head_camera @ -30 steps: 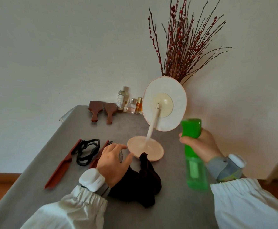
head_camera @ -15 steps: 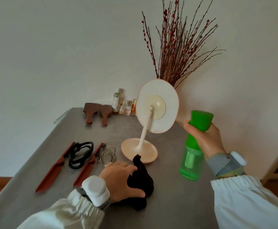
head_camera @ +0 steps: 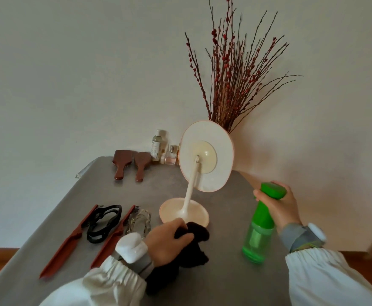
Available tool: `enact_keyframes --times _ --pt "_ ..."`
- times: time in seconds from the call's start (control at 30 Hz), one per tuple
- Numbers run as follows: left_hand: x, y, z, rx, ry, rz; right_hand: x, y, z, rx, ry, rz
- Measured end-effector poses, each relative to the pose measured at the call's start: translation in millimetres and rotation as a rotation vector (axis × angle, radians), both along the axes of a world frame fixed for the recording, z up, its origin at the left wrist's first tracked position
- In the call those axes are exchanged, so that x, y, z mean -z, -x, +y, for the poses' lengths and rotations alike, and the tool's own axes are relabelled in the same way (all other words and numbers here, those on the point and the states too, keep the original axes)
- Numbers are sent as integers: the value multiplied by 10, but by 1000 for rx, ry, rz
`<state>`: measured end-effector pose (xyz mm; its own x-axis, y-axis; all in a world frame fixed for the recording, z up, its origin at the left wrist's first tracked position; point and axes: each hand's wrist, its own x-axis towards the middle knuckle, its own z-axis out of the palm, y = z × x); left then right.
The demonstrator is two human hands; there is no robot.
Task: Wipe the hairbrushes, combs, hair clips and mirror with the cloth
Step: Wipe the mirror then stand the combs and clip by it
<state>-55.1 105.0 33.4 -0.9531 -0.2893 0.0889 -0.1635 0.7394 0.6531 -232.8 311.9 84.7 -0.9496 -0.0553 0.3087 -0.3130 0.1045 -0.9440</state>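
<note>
My left hand [head_camera: 167,240] grips a dark cloth [head_camera: 194,246] and holds it bunched just above the grey table [head_camera: 224,281], in front of the mirror's round base. The pale stand mirror [head_camera: 206,156] shows me its back. My right hand [head_camera: 279,203] holds a green spray bottle [head_camera: 259,228] upright, right of the mirror. Two reddish-brown combs [head_camera: 70,239] [head_camera: 114,235] lie at the left, with a black hair clip [head_camera: 104,223] between them and a clear hair clip [head_camera: 139,223] beside the right one. Two brown wooden hairbrushes [head_camera: 121,163] [head_camera: 142,164] lie face down at the back.
Several small bottles [head_camera: 165,151] stand against the wall behind the hairbrushes. A bunch of dry red-budded twigs [head_camera: 236,74] rises behind the mirror. The table's left edge runs diagonally close to the left comb. Wooden floor shows on both sides.
My left hand closed on the cloth and lifted it off the table. My right hand drew the spray bottle slightly right and upright, away from the mirror.
</note>
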Motion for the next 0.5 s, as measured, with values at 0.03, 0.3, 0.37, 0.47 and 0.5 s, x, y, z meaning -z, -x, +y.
enact_keyframes --times 0.03,0.3,0.37,0.47,0.5 --pt "-39 33 -2 -41 -105 37 53 91 24 16 -20 6" --pt "-294 165 -13 -167 -712 138 23 24 -87 -128 -131 -24" --pt "-323 180 14 -175 -743 128 -27 28 -112 -124 -23 -16" --pt "-361 176 11 -195 -762 125 -226 88 -160 -147 176 -46" --pt "-375 171 2 -206 -750 123 -304 106 -174 -163 190 -51"
